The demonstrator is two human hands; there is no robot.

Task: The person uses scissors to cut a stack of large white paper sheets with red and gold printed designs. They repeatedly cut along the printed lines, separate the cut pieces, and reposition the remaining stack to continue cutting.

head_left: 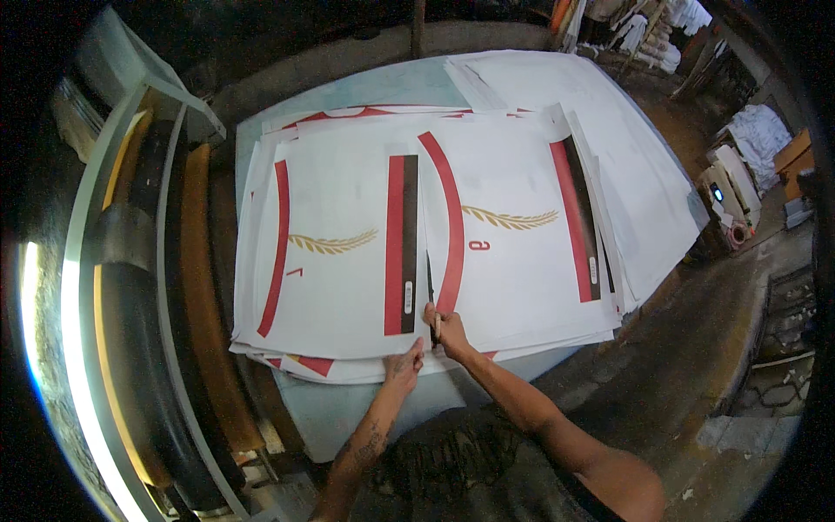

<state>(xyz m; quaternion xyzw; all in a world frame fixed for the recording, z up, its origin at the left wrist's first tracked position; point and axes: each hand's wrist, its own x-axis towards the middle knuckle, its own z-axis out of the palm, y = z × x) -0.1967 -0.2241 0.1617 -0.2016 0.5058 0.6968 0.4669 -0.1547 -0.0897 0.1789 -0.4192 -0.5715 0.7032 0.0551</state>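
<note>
A large white printed sheet [339, 191] lies on top of a stack, with curved red bands, straight red-and-black stripes and gold leaf sprigs on it. My right hand [450, 335] is closed round a pair of scissors [430, 280]. Their dark blades point away from me, along the white gap between a black stripe and the right-hand curved red band. A slit shows at the near edge beside them. Just left of the scissors, my left hand [404, 365] pinches the sheet's near edge between thumb and fingers.
Under the stack stands a pale table [335, 409], with more white sheets [557, 83] at its far right. Large rollers [139, 348] in a frame are close on the left, beside a bright light strip [83, 348]. White cloth bundles [755, 143] and a cardboard box [793, 157] sit at right.
</note>
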